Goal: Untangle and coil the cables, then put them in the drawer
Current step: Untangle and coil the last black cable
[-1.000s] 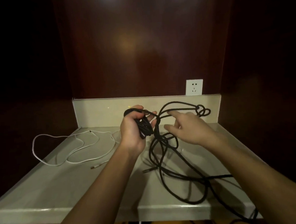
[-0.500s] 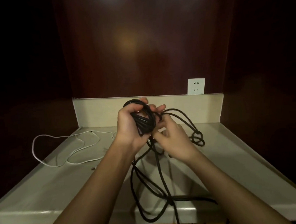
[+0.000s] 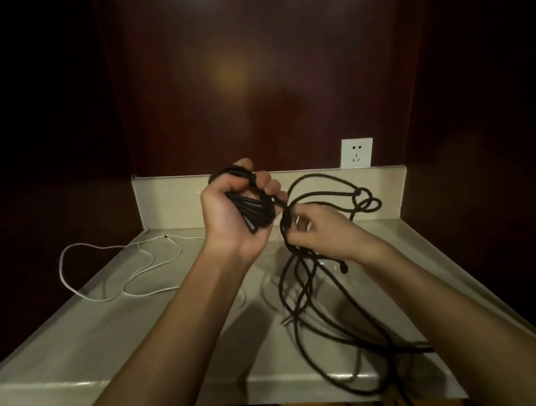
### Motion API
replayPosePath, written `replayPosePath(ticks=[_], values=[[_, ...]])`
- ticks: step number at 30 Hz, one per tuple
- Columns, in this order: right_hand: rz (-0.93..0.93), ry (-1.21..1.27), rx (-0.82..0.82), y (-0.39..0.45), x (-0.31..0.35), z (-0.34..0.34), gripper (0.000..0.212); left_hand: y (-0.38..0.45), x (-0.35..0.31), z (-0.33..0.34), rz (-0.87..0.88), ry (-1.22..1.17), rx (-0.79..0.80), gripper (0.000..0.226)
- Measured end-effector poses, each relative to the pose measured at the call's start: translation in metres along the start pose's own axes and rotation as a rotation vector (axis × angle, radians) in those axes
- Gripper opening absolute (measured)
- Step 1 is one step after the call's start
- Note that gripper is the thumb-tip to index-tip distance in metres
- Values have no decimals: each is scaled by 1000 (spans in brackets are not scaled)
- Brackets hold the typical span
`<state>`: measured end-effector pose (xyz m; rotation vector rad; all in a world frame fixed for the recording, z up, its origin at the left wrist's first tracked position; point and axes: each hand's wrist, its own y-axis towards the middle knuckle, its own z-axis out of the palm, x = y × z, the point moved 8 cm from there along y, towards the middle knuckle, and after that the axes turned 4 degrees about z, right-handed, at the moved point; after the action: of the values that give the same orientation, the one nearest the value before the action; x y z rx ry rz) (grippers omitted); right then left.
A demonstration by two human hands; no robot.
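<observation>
Currently, the person is midway through the first cable.
Left hand: the left hand [image 3: 234,219] is raised above the counter, fingers curled round a bundle of finished turns of the black cable [image 3: 300,295].
Right hand: the right hand [image 3: 320,235] pinches a strand of that cable just beside the bundle, fingers bent round it, seemingly feeding the next turn.
Black cable: only part is coiled; the rest trails from the hands in loose crossing loops over the counter [image 3: 112,353] and past its front edge at lower right.
Knot: a small knot [image 3: 365,200] sits in the raised loop to the right of the hands, not yet undone.
White cable: the white cable [image 3: 114,268] lies spread in open loops on the left of the counter, well apart from both hands and untouched.
Drawer: none can be made out in this view.
Done: a few turns of black cable gathered.
Left: clearing the knot, finishing this coil, coiling the white one, stowing both.
</observation>
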<state>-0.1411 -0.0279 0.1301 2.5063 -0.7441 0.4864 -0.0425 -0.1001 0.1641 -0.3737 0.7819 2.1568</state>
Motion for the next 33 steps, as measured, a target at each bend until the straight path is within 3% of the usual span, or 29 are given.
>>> replayPosePath(ticks=[3,8,11,13,18,22,26,28,30,33], values=[[17,-115,83,10,-21,-5,19,6,-14,5,61,-28,2,17],[63,-571,230,21,-29,-18,40,4,-22,0,183,-38,-67,18],[90,-906,99,25,-13,-32,24,-2,-20,2,247,-5,-66,18],[98,-1007,20,25,-1,-28,21,-2,-18,7,284,-11,-51,18],[179,-1015,156,28,-23,18,30,-9,-4,2,353,151,-30,19],[-72,-819,31,10,-5,33,24,1,-14,-15,321,116,-85,22],[-234,-282,-166,-21,25,34,42,9,-35,-18,375,53,-122,21],[-237,-6,-297,-29,30,24,39,11,-42,-19,411,63,-166,18],[-164,216,-448,-34,34,9,18,13,-47,-21,426,70,-190,15],[80,503,-439,-39,36,7,25,14,-49,-23,485,171,-212,10]])
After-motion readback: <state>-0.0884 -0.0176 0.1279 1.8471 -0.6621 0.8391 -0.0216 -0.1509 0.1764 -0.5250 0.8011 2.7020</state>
